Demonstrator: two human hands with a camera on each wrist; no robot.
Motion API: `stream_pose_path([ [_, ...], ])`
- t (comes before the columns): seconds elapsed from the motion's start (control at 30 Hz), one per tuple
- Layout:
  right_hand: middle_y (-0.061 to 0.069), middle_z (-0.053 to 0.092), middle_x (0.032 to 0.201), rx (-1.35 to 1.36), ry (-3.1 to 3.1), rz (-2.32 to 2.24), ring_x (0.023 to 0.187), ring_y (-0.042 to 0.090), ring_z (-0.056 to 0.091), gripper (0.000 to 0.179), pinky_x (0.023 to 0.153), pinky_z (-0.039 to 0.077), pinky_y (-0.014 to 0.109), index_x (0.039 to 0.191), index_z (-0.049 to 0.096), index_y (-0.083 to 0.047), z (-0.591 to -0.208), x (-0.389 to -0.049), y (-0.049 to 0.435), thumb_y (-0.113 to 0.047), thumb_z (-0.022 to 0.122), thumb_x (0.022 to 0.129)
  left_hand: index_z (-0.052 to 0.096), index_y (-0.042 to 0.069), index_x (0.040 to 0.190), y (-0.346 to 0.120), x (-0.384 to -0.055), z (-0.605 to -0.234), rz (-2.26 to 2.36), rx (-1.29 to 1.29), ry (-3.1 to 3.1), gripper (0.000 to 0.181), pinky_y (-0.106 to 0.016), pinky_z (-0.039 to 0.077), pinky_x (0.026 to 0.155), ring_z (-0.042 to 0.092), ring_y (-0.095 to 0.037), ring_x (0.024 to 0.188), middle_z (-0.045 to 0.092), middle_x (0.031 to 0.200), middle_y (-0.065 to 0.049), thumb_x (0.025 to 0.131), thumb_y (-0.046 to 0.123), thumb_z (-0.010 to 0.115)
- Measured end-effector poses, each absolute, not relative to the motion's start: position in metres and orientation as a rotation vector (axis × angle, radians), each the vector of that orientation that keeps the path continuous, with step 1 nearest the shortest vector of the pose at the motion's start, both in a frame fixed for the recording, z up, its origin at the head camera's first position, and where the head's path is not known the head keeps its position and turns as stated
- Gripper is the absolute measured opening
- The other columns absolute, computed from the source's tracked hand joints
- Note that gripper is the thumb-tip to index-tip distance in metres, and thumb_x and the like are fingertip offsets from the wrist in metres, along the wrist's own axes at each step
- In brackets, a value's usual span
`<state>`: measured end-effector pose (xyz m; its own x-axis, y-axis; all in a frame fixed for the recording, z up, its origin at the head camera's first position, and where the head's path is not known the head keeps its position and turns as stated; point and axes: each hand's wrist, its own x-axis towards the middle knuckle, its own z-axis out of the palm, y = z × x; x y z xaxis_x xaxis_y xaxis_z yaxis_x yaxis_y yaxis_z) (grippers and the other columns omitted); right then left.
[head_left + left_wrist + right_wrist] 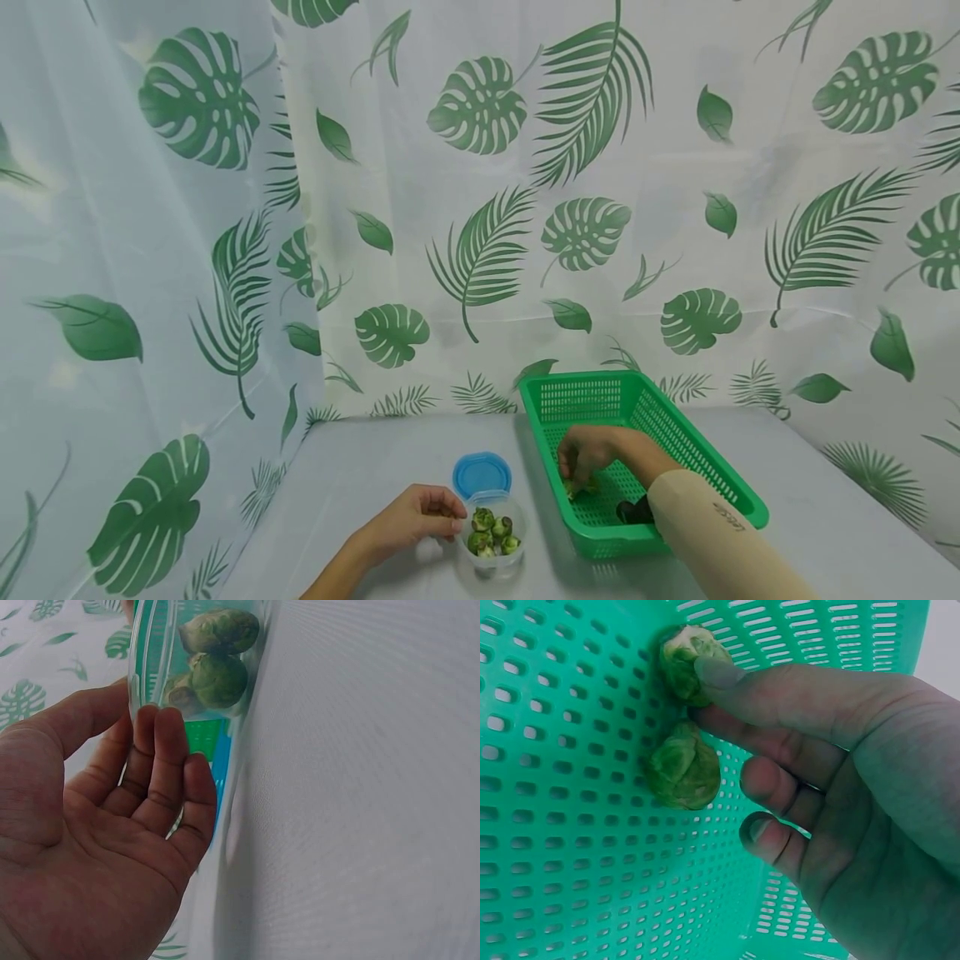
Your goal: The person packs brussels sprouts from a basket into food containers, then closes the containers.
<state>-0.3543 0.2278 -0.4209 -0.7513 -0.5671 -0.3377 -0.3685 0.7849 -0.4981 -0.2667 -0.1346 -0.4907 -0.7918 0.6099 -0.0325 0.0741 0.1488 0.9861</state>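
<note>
Right hand [874, 817] pinches a round, leafy green sprout [679, 664] — I'd lift gently; left hand [112, 836] relaxed, clear plastic tub [154, 656] at its fingertips.

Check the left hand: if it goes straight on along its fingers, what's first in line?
Likely the side of the clear container, with the sprouts behind that wall. The left hand looks at or nearly against it; exact contact is unclear.
</note>
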Motion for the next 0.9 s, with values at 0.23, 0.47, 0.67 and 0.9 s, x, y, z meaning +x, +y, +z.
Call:
stream_pose_path([
  [0.23,0.001,0.072,0.083,-0.718,2.491,-0.572,0.075,0.015,0.063,0.016,0.078,0.058,0.048,0.088,0.073,-0.009,-0.4198,-0.3520,0.2286,0.003,0.081,0.084,0.069,-0.006,0.118,-0.1352,-0.2679,-0.4913,1.674,0.644,1.995,0.030,-0.029,0.059,0.078,0.067,-0.011,0.086,0.073,0.098,0.001,0.098,0.017,0.071],
  [0.47,0.002,0.070,0.084,-0.752,2.529,-0.611,0.075,0.015,0.060,0.021,0.069,0.052,0.036,0.090,0.073,-0.009,-0.4206,-0.3515,0.2302,0.009,0.076,0.081,0.069,-0.007,0.117,-0.1349,-0.2669,-0.4908,1.680,0.644,2.008,0.029,-0.029,0.059,0.078,0.067,-0.012,0.085,0.072,0.097,0.000,0.098,0.015,0.071],
  [0.67,0.002,0.067,0.087,-0.799,2.589,-0.663,0.079,0.018,0.059,0.018,0.068,0.051,0.035,0.091,0.071,-0.009,-0.4200,-0.3552,0.2329,0.004,0.080,0.082,0.069,-0.006,0.116,-0.1348,-0.2669,-0.4912,1.689,0.635,2.007,0.028,-0.030,0.059,0.078,0.067,-0.014,0.085,0.072,0.097,-0.001,0.098,0.015,0.072],
  [0.9,0.001,0.067,0.089,-0.846,2.667,-0.688,0.083,0.019,0.059,0.017,0.070,0.052,0.037,0.090,0.072,-0.010,-0.4185,-0.3593,0.2342,0.001,0.082,0.081,0.069,-0.006,0.116,-0.1347,-0.2676,-0.4926,1.694,0.648,2.008,0.028,-0.031,0.059,0.078,0.067,-0.014,0.085,0.073,0.097,0.000,0.098,0.015,0.071],
])
